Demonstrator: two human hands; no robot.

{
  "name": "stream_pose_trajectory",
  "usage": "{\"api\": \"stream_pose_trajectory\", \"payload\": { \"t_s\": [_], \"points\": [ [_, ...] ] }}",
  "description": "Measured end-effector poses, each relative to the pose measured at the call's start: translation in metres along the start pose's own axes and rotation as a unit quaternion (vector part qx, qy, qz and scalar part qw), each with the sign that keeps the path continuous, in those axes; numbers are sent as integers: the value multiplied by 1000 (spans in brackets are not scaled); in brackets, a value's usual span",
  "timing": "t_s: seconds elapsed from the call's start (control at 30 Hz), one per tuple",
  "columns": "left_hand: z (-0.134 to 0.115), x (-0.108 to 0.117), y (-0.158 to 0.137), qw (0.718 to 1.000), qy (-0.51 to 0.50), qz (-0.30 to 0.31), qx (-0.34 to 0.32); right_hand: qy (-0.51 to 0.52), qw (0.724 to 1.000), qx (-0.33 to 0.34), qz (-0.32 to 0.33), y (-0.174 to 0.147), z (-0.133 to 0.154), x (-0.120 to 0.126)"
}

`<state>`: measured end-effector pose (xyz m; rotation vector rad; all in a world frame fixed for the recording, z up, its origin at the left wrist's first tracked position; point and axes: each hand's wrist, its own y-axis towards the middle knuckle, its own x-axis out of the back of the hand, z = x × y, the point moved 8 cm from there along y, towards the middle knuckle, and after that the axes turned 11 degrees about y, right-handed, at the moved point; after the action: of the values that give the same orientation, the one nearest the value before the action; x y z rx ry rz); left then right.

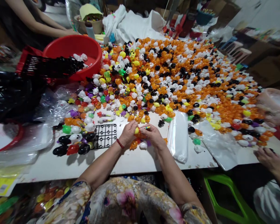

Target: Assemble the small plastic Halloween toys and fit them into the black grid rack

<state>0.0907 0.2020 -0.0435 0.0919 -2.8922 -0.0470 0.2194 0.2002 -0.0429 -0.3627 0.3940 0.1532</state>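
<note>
Close together over the white table [130, 163] are both my hands. My left hand [128, 134], with a red bead bracelet at the wrist, pinches a small yellow plastic figure [137, 130]. A slim stick with yellow and blue bands [146, 127] is in the closed fingers of my right hand [153, 134]; its inner end is near the yellow figure, but I cannot tell whether they touch. Just below lie an orange pumpkin figure [133, 145] and a white figure [143, 145]. A black plastic grid [105, 136] holding several figures lies left of my hands.
A huge heap of figures [177, 71] covers the table's back and right. Clear plastic bags [178, 137] lie right of my hands. A red tub [72, 43] stands back left. Other people's hands [269, 160] show at the right edge and top left. A green stool [231, 199] stands below.
</note>
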Motion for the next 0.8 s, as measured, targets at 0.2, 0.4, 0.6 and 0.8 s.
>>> {"api": "stream_pose_trajectory", "payload": {
  "t_s": [0.2,0.4,0.6,0.8],
  "points": [
    [-7,-1,-4,997,72,19,-28,-40,999,13,-5,-11,-3,5],
    [-10,5,-1,992,119,8,-47,-222,960,148,-86,16,47,43],
    [-26,-21,-8,942,248,82,-210,-538,824,149,-101,79,66,24],
    [-16,-4,-1,962,227,-9,-154,-560,815,108,-102,96,58,13]
  ]
}}
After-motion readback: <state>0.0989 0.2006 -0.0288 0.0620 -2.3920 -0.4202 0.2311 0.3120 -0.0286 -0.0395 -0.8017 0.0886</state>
